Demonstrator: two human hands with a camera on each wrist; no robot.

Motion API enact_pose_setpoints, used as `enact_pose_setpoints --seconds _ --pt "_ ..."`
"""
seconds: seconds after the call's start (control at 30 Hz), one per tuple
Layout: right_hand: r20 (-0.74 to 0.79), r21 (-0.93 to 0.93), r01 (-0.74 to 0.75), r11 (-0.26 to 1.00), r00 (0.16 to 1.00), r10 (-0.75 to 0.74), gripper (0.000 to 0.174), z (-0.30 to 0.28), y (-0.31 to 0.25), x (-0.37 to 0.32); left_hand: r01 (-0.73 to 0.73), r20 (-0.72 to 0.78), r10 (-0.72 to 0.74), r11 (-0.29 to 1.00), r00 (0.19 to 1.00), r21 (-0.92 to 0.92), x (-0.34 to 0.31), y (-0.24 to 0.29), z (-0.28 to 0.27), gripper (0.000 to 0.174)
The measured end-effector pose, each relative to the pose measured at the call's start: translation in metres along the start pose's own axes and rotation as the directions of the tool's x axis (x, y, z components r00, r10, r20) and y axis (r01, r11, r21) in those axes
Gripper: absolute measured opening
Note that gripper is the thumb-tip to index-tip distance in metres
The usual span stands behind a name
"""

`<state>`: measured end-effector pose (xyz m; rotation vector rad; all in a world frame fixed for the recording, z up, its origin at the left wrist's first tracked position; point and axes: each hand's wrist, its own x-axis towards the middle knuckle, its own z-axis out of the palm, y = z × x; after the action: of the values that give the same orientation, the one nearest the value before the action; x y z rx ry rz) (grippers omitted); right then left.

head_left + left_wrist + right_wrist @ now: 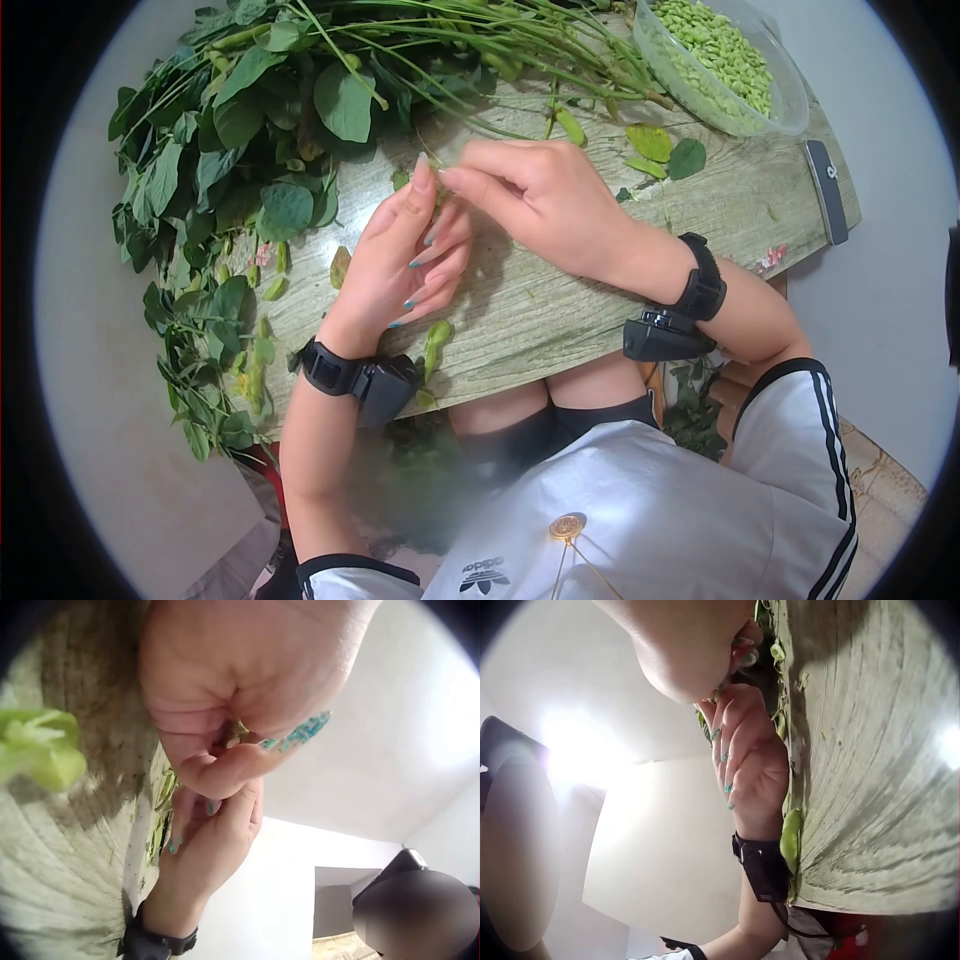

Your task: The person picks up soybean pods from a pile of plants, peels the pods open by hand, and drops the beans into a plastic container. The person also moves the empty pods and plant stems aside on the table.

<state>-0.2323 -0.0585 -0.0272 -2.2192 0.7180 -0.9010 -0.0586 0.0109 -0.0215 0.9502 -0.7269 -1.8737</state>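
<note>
My left hand [400, 250] is above the tabletop, palm turned up, thumb raised and fingers curled inward. My right hand [550, 205] meets it at the fingertips, thumb against the bent index finger. Between them the hands pinch a small greenish piece [240, 732], mostly hidden by the fingers; I cannot tell its kind. Close below the left hand, a plump green bean pod [436, 345] lies near the table's front edge. Leafy bean plants [345, 100] with long green stems are heaped just beyond both hands.
A clear plastic tub [790, 115] of shelled green beans [715, 45] stands at the back right. Near the right edge lies a phone [826, 192]. Yellowing leaves [649, 142] and loose pods [570, 127] lie beyond the right hand. More leaves [215, 310] spill over the left side of the wooden tabletop [540, 320].
</note>
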Motion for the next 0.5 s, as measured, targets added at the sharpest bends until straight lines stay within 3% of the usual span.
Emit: enact_pose_setpoints --seconds 0.13,0.2,0.23,0.27,0.3,0.37,0.4,0.43,0.5 --pt "-0.060 0.075 -0.126 0.989 0.990 0.130 0.035 -0.001 0.000 0.003 -0.059 0.002 0.059 0.997 0.998 -0.049 -0.001 0.002 0.000 0.039" --pt "-0.057 0.026 -0.111 0.993 0.992 0.113 0.021 -0.005 0.005 0.004 -0.096 0.046 0.099 0.994 0.994 -0.049 -0.001 0.007 -0.005 0.036" --pt "-0.060 0.025 -0.111 0.993 0.992 0.112 0.021 -0.007 0.008 0.004 -0.089 0.004 0.090 0.983 0.996 -0.160 -0.001 0.009 -0.008 0.036" --pt "0.011 -0.127 -0.079 0.989 0.997 0.081 0.022 -0.008 0.010 0.003 -0.085 -0.039 0.077 0.959 0.996 -0.270 -0.002 0.012 -0.011 0.035" --pt "0.086 -0.273 -0.033 0.962 0.995 0.059 0.024 -0.009 0.010 0.003 -0.085 -0.038 0.078 0.960 0.996 -0.267 -0.001 0.015 -0.018 0.035" --pt "0.010 -0.229 -0.038 0.973 0.999 0.042 0.027 -0.011 0.002 0.002 -0.127 -0.008 0.128 0.970 0.992 -0.208 0.001 0.017 -0.031 0.039" --pt "-0.065 -0.187 -0.041 0.981 0.997 0.029 0.031 -0.012 -0.001 0.002 -0.116 -0.170 0.101 0.990 0.980 -0.080 -0.001 0.020 -0.026 0.041" --pt "-0.067 -0.186 -0.039 0.982 0.997 0.027 0.031 -0.012 -0.002 0.004 -0.117 -0.170 0.103 0.990 0.980 -0.076 -0.002 0.021 -0.022 0.041" --pt "-0.107 0.190 -0.022 0.982 0.993 0.043 0.044 -0.013 -0.004 0.007 -0.160 -0.228 0.222 0.952 0.948 0.261 -0.003 0.019 -0.014 0.040"
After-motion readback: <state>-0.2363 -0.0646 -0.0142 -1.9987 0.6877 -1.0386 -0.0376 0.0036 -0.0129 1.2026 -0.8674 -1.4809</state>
